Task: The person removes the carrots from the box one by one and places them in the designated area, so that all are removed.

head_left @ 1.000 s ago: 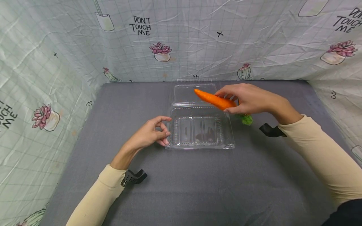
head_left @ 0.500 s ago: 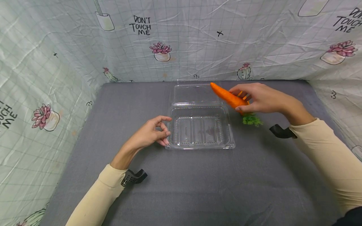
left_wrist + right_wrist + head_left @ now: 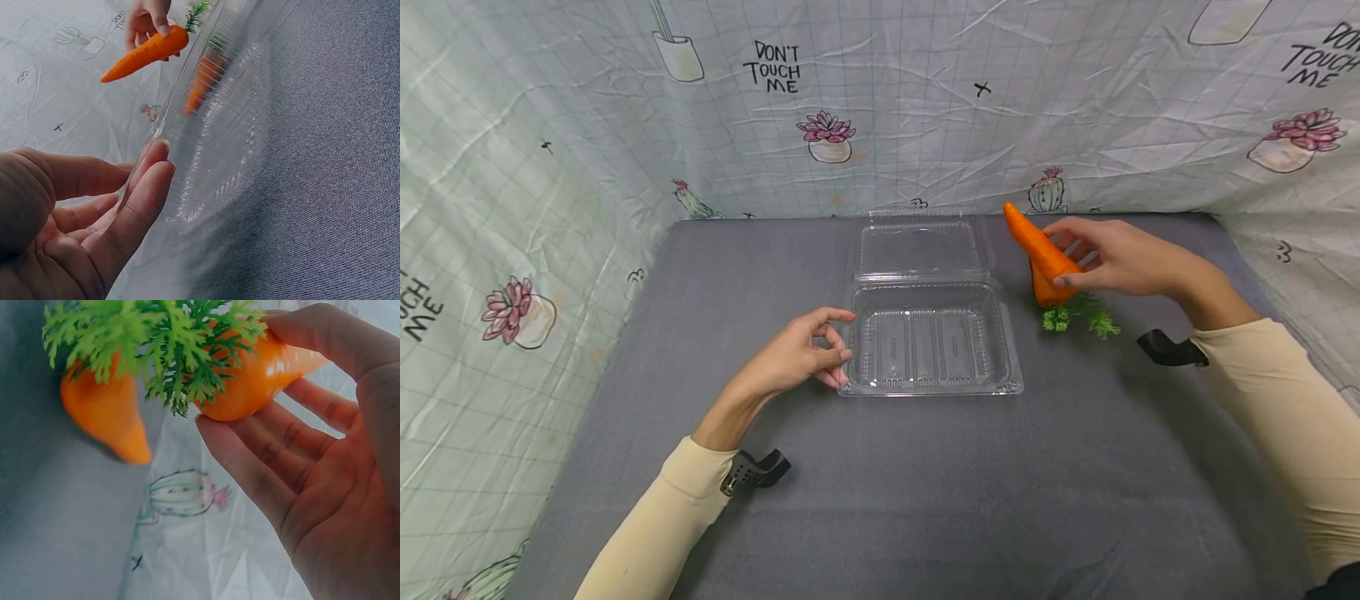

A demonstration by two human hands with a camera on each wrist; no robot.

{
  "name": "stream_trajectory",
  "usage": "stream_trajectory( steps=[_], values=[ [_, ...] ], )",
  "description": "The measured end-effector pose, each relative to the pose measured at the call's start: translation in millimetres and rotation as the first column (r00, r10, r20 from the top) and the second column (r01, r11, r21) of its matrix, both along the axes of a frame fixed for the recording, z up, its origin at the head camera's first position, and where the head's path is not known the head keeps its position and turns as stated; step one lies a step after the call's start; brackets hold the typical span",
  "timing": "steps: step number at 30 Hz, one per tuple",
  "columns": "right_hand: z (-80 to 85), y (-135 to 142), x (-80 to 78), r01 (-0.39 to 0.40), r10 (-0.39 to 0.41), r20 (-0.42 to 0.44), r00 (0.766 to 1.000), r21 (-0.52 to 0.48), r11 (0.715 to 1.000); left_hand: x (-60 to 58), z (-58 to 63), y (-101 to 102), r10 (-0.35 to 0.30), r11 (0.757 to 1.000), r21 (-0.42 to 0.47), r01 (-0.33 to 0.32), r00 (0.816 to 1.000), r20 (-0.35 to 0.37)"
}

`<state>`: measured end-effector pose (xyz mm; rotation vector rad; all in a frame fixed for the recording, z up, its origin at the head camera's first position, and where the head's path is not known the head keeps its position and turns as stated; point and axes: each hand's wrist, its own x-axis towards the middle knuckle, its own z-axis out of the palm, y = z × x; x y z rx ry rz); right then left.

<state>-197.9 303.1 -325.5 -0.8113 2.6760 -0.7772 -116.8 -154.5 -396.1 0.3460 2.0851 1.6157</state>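
My right hand (image 3: 1131, 258) grips an orange carrot (image 3: 1033, 239) between thumb and fingers, above the table and right of the container. Its tip points to the back wall; green leaves (image 3: 187, 350) sprout from its thick end. Beneath it, a second leafy carrot (image 3: 103, 412) lies on the table, mostly covered by the held one in the head view. Thumb and fingers of my left hand (image 3: 797, 354) pinch the left rim of a clear plastic clamshell container (image 3: 932, 390). Its lid (image 3: 917, 250) lies folded back toward the wall, and no contents show inside.
Grey cloth covers the table (image 3: 925, 492). A pale printed curtain (image 3: 910, 108) stands along the back and both sides, close behind the lid.
My right hand has carried the carrot rightward, away from above the container, and its tip has swung toward the back. More of the green leaves shows. My left hand has stayed put.
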Motion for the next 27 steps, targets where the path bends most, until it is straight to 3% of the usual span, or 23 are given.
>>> stream_trajectory(
  steps=[27],
  values=[
    [-26.0,59,-12.7,0.151,-0.154,0.109,0.982,0.036,0.988,1.2,1.2,-1,-0.005,1.000,0.001,0.005,1.000,-0.010]
  ],
)
